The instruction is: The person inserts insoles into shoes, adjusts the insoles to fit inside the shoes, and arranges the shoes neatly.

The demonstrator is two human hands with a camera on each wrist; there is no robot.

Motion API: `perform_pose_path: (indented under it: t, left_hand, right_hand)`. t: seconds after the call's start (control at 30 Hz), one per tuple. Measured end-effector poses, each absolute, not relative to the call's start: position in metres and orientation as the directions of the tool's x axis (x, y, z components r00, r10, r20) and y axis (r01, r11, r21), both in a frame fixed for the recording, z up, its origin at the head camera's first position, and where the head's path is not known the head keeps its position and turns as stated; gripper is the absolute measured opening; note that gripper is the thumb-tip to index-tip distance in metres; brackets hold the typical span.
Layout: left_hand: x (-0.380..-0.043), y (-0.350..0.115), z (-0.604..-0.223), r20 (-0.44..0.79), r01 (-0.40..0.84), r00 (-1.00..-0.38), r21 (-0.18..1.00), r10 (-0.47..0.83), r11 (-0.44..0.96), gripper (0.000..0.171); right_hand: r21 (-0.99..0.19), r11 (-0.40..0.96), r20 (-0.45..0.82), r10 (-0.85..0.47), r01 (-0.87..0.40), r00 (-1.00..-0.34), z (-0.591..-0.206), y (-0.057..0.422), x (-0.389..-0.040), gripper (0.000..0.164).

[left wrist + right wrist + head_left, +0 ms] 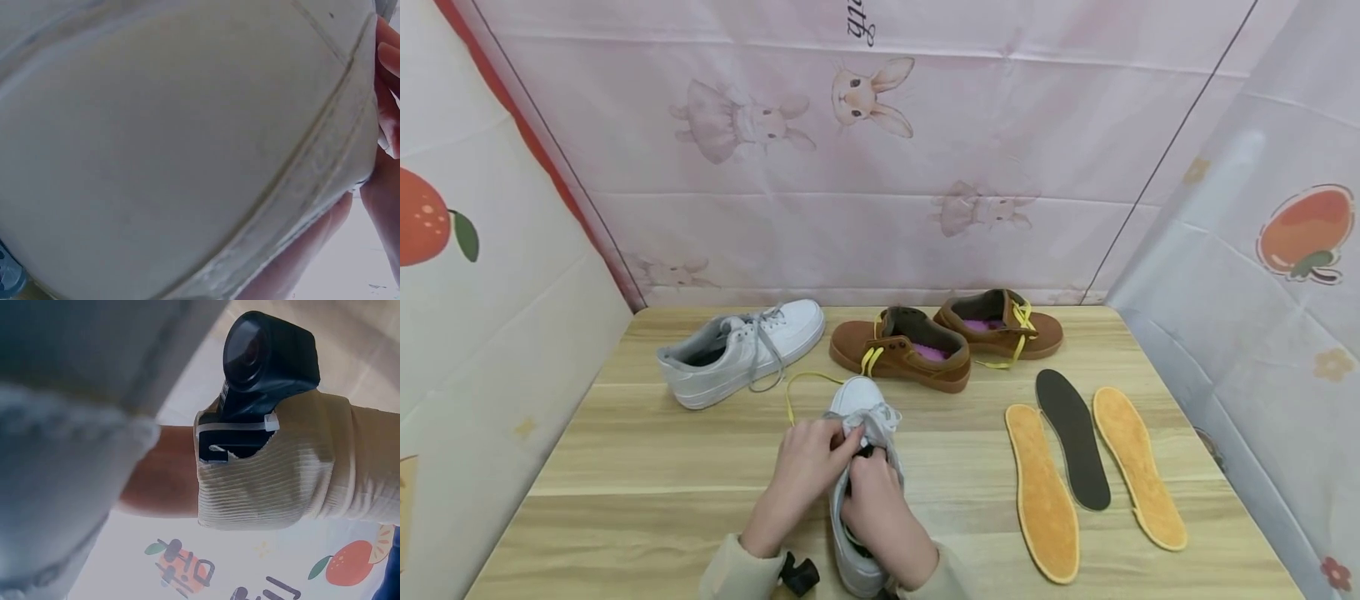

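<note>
1. So, the nearer smooth white lace-up sneaker (838, 525) sat on the wood-grain table (662, 492).
2. Left hand (805, 458) pinched its pale tongue (875, 423); right hand (880, 504) was inside, fingers hidden, couldn't tell their grip.
3. Fuzzy orange insoles (1047, 492) lay right, brown shoes (898, 364) behind.

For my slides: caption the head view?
Left hand holds the tongue of a white shoe, right hand inside; three insoles to its right.

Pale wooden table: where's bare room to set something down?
Bare: left front, between the back-left white lace-up sneaker and left hand; also between right hand and leftmost fuzzy orange insole. Crowded: rear centre-right, two brown yellow-laced shoes.
</note>
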State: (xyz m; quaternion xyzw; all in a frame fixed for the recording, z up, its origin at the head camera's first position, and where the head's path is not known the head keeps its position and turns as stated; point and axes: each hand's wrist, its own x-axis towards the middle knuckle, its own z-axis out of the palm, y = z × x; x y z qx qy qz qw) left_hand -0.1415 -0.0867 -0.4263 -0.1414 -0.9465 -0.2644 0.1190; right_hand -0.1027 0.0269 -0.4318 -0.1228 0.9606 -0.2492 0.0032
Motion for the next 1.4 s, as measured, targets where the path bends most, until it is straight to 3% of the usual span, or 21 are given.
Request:
perform_pose_path:
  t: [0.43, 0.63, 0.8, 0.9, 1.13, 1.4]
  left_hand:
    - [-0.14, -0.087, -0.424, 0.315, 0.339, -0.926, 0.46, 0.206, 0.821, 0.047]
    - [-0.139, -0.085, -0.425, 0.302, 0.315, -0.935, 0.457, 0.189, 0.832, 0.047]
    - [-0.139, -0.085, -0.425, 0.295, 0.305, -0.938, 0.458, 0.181, 0.835, 0.047]
    - [-0.139, -0.085, -0.425, 0.296, 0.303, -0.939, 0.462, 0.177, 0.834, 0.047]
    - [-0.139, -0.085, -0.426, 0.295, 0.3, -0.939, 0.46, 0.175, 0.836, 0.046]
    - [-0.14, -0.085, -0.426, 0.293, 0.303, -0.939, 0.457, 0.18, 0.836, 0.046]
  right_hand:
    - [-0.491, 0.834, 0.004, -0.288, -0.253, -0.958, -0.43, 0.03, -0.104, 0.026]
    - [-0.479, 0.806, -0.025, -0.41, -0.349, -0.912, -0.404, 0.044, -0.095, 0.008]
    - [-0.54, 0.743, -0.105, -0.525, -0.395, -0.844, -0.38, 0.056, -0.084, 0.016]
    - [-0.542, 0.736, -0.135, -0.552, -0.405, -0.823, -0.374, 0.059, -0.079, 0.012]
    - [-0.496, 0.779, -0.155, -0.515, -0.384, -0.843, -0.376, 0.056, -0.077, 0.007]
    - [-0.396, 0.819, -0.122, -0.495, -0.415, -0.86, -0.382, 0.051, -0.077, 0.02]
